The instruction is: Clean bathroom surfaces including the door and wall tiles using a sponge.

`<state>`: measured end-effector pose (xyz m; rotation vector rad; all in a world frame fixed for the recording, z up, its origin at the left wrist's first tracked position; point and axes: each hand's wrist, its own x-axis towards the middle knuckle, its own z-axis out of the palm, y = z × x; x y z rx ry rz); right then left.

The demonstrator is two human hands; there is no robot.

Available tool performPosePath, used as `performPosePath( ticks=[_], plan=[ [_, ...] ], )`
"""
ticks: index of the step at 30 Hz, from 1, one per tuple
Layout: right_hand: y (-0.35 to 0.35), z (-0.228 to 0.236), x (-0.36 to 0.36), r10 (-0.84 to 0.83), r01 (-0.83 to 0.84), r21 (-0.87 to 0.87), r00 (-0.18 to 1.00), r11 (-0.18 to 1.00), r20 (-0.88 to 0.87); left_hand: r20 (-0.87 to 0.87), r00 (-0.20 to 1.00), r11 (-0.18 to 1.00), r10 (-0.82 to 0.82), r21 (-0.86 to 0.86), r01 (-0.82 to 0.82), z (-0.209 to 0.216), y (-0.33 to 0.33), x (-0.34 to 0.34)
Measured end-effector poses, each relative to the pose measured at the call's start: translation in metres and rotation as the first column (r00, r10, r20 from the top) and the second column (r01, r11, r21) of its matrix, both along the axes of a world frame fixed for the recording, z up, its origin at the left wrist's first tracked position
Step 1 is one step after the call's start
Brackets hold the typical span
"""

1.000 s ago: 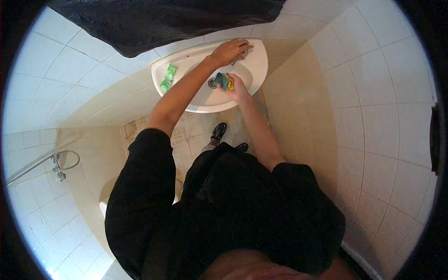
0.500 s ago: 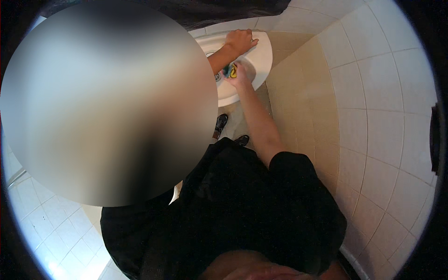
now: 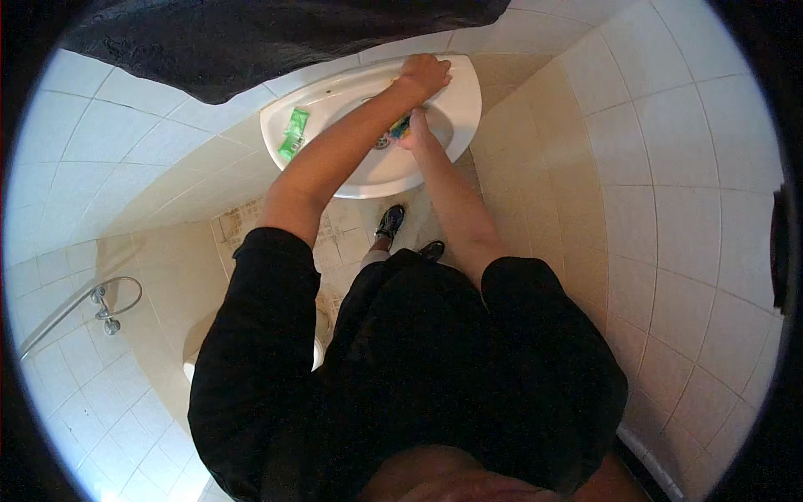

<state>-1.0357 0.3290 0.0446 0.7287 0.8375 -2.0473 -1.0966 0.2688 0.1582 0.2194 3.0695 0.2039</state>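
Over the back right rim of the white sink (image 3: 351,180), my left hand (image 3: 427,74) is closed, its fingers curled down. Whatever lies under them is hidden. Lower in the basin, my right hand (image 3: 415,132) holds a small yellow and blue-green thing (image 3: 400,127), which looks soft and crumpled; its kind cannot be made out. The metal drain (image 3: 381,143) shows just left of that hand. My left forearm crosses above the bowl and covers part of it. On the sink's left ledge lies a crumpled green and white packet (image 3: 294,134), apart from both hands.
Dark cloth or plastic (image 3: 251,42) hangs above the sink. A tiled wall (image 3: 661,192) stands close on my right. At the far left a shower mixer with a hose (image 3: 104,305) is fixed to the wall. Black shoes (image 3: 391,222) stand on the floor below the sink.
The large blurred patch on the left is gone, so my left arm, the packet and the shower mixer show. My right hand has shifted slightly left; my left hand stays at the rim.
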Motion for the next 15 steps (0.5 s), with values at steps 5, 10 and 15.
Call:
performPosePath(
  ticks=[5,10,15],
  plan=[
    [-0.015,-0.024,-0.016,-0.039,0.042,-0.148,0.999,0.988,0.029,-0.041,0.971,0.97,-0.238,0.036,0.239,-0.006,-0.027,-0.003],
    [0.002,-0.056,-0.032,-0.091,0.139,-0.297,0.982,0.945,0.168,-0.098,0.766,0.772,-0.635,-0.115,0.626,0.021,-0.029,-0.011],
    [-0.002,-0.036,-0.019,-0.131,0.146,-0.204,0.988,0.968,0.084,-0.125,0.708,0.719,-0.695,-0.097,0.688,0.027,-0.044,-0.01]
  ],
)
